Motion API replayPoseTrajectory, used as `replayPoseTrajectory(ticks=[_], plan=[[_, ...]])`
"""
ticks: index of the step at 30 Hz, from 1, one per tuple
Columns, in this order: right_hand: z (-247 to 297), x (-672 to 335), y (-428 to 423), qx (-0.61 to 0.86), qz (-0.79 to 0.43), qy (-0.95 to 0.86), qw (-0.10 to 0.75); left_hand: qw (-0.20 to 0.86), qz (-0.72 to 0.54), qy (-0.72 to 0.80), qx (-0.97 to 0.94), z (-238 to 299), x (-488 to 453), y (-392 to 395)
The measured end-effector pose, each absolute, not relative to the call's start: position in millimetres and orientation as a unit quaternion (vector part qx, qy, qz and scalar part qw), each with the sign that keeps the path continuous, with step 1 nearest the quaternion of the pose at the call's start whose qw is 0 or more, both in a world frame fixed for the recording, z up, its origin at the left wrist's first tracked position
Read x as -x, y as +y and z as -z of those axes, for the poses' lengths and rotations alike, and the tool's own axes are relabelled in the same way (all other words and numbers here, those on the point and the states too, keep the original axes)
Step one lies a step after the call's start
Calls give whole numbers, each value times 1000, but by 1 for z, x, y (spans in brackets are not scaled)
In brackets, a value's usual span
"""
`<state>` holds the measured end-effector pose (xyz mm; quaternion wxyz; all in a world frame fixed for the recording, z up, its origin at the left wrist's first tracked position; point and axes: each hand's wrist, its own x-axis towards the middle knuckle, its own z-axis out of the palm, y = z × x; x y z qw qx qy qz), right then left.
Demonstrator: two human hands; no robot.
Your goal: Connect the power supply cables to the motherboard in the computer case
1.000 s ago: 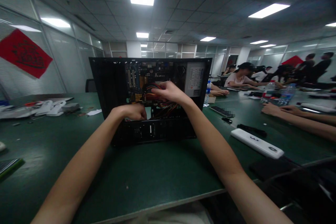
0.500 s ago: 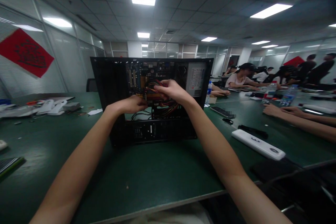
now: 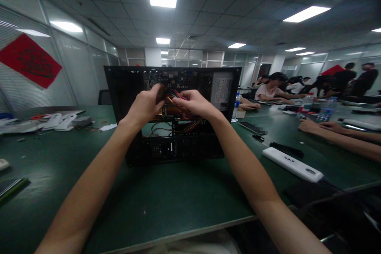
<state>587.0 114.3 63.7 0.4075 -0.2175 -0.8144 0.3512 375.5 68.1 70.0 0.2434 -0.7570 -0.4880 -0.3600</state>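
Observation:
An open black computer case (image 3: 125,87) stands on the green table (image 3: 166,198), its inside facing me. A motherboard (image 3: 178,77) and a grey power supply (image 3: 222,89) show within. My right hand (image 3: 195,105) is closed on a bundle of red, yellow and orange cables (image 3: 175,99) in front of the board. My left hand (image 3: 145,105) is raised beside it, fingers curled and pinched at the same cables near the board. More loose wires (image 3: 178,129) hang below both hands.
A white power strip (image 3: 293,164) and a black object (image 3: 285,149) lie to the right. Phones (image 3: 251,127) and water bottles (image 3: 326,107) lie further back, where other people sit with arms (image 3: 336,135) on the table. White items (image 3: 56,123) lie far left.
My left hand rose from the case's lower edge up to the cable bundle beside my right hand. The right hand shifted slightly upward with the cables.

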Motion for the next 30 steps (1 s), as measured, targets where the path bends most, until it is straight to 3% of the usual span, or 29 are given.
replayPoseTrajectory(ticks=[5, 12, 20, 27, 30], plan=[[-67, -594, 102, 174, -267, -882, 347, 323, 335, -445, 765, -66, -372, 73], [-71, -606, 100, 159, -184, -907, 344, 389, 291, -456, 746, -60, -380, 69], [-71, -602, 95, 128, -52, -940, 311, 408, 287, -447, 742, -55, -384, 70], [-65, -595, 106, 276, 192, -844, 418, 367, 264, -477, 753, -53, -388, 72], [-62, -589, 104, 285, 252, -847, 372, 332, 243, -507, 758, -52, -394, 78]])
